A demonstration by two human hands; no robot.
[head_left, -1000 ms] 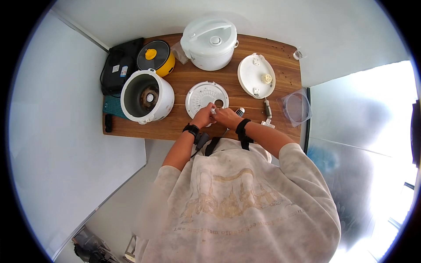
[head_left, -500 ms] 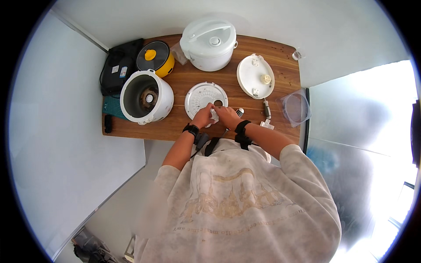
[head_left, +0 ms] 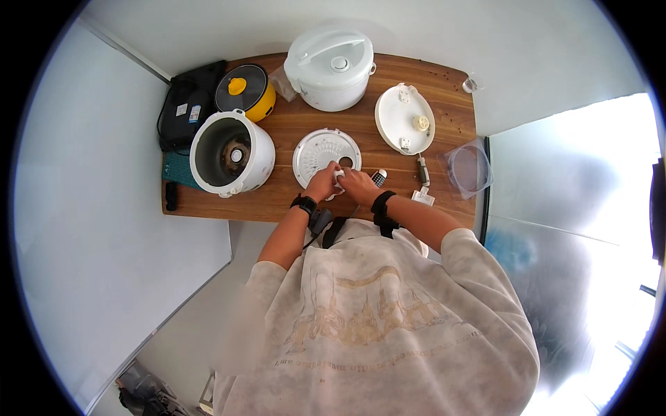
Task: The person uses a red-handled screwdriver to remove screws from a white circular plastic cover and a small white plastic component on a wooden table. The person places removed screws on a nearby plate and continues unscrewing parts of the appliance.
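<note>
Small appliance repair or teardown bench in a plain white-walled room: wooden table (head_left: pixel 444 83) in upper centre with an opened rice cooker body (head_left: pixel 231 154), closed white cooker (head_left: pixel 331 68), detached lids, screwdriver (head_left: pixel 421 170), black tool case (head_left: pixel 186 111) upper left.

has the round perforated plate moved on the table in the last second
No. The round perforated plate lies in the same spot between the open white cooker pot and the white lid, as before.

Both forearms reaching forward, bare below pushed-up sleeves, a dark band on each wrist. Left hand (head_left: pixel 322 184) and right hand (head_left: pixel 358 186) meeting, fingers curled, knuckles touching.
</note>
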